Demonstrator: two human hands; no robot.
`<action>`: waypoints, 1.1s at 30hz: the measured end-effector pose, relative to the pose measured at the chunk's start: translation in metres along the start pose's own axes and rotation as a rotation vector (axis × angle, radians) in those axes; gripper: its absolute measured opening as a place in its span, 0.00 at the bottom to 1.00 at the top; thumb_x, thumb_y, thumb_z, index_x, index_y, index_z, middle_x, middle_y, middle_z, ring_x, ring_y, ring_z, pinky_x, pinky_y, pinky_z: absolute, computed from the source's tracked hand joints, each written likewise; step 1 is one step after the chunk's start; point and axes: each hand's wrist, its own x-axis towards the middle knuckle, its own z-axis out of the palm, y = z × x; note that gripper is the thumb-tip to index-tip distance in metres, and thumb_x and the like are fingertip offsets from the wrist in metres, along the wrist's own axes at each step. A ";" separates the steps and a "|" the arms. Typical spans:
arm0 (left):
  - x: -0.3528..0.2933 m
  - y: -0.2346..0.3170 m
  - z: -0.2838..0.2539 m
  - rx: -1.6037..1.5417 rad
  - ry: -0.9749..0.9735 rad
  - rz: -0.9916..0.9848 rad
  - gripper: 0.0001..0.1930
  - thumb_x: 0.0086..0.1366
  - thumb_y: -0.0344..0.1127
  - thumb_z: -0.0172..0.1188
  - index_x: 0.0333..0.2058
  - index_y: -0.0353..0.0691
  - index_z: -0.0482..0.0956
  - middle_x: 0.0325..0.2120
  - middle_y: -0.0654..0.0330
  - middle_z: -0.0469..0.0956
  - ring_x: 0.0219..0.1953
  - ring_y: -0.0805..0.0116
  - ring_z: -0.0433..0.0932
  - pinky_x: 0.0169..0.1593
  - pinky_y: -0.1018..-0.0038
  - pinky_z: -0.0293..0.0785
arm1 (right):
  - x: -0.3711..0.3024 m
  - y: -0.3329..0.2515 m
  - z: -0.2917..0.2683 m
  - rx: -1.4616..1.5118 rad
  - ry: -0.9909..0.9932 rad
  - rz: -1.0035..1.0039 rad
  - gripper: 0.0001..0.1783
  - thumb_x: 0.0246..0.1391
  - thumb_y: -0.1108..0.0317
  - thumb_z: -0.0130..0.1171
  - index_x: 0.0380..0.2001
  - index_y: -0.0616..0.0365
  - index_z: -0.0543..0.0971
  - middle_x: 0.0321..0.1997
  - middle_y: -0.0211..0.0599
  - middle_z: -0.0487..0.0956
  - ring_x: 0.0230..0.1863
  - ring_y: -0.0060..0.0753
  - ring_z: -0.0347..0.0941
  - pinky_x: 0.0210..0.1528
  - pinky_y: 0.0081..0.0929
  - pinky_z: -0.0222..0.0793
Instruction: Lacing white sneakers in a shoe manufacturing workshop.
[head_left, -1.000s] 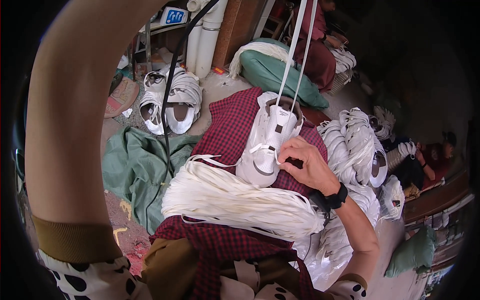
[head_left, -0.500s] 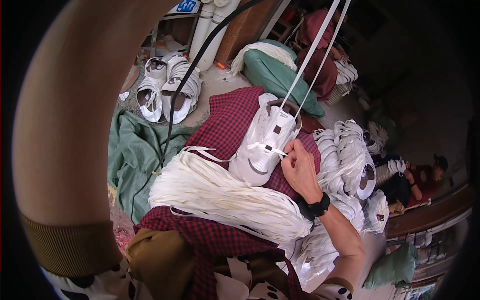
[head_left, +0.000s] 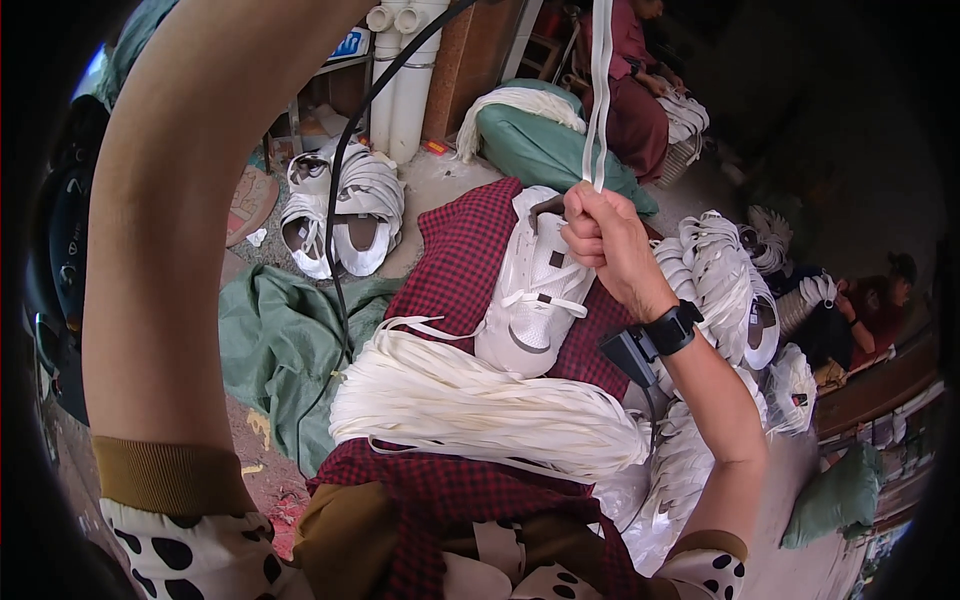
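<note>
A white shoe upper (head_left: 545, 265) lies on the red-and-black checked cloth over my lap, its toe toward me. One white lace is threaded through its lowest eyelets, and a loose lace end trails off to the left. My right hand (head_left: 608, 240) is closed in a fist beside the shoe's opening, gripping the white shoelace (head_left: 599, 110), whose two strands rise out of the top of the view. My left forearm (head_left: 150, 290) reaches up past the top edge, so the left hand is out of sight. A thick bundle of white laces (head_left: 480, 405) lies across my lap, nearer than the shoe.
A black cable (head_left: 345, 165) hangs down on the left, in front of stacked shoe uppers (head_left: 345, 210). More strung uppers (head_left: 715, 265) sit at my right. Green sacks (head_left: 535, 140) lie about. Two other people work at the back and far right.
My right hand has left the lace by the toe and moved up to close round the long lace strands above the shoe. Those strands now hang closer together and more upright.
</note>
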 end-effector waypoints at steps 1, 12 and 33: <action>-0.037 0.017 0.008 0.544 0.243 0.157 0.14 0.65 0.34 0.54 0.43 0.29 0.75 0.36 0.38 0.81 0.40 0.54 0.85 0.45 0.60 0.82 | 0.003 0.007 -0.008 -0.094 0.212 0.006 0.14 0.67 0.60 0.45 0.26 0.51 0.66 0.16 0.13 0.52 0.14 0.10 0.44 0.16 0.17 0.35; -0.354 -0.015 0.047 0.466 -1.035 0.337 0.12 0.57 0.27 0.56 0.40 0.45 0.74 0.35 0.59 0.72 0.37 0.59 0.77 0.41 0.66 0.75 | 0.039 0.052 -0.046 -0.086 0.058 0.107 0.14 0.65 0.62 0.46 0.25 0.54 0.68 0.15 0.16 0.56 0.13 0.11 0.47 0.13 0.19 0.39; -0.317 -0.017 0.072 -0.014 -1.241 0.018 0.10 0.51 0.23 0.67 0.34 0.38 0.82 0.39 0.59 0.75 0.40 0.61 0.75 0.44 0.68 0.71 | 0.036 0.056 -0.038 -0.081 0.107 0.023 0.13 0.63 0.61 0.49 0.25 0.53 0.69 0.15 0.15 0.55 0.13 0.10 0.47 0.14 0.18 0.38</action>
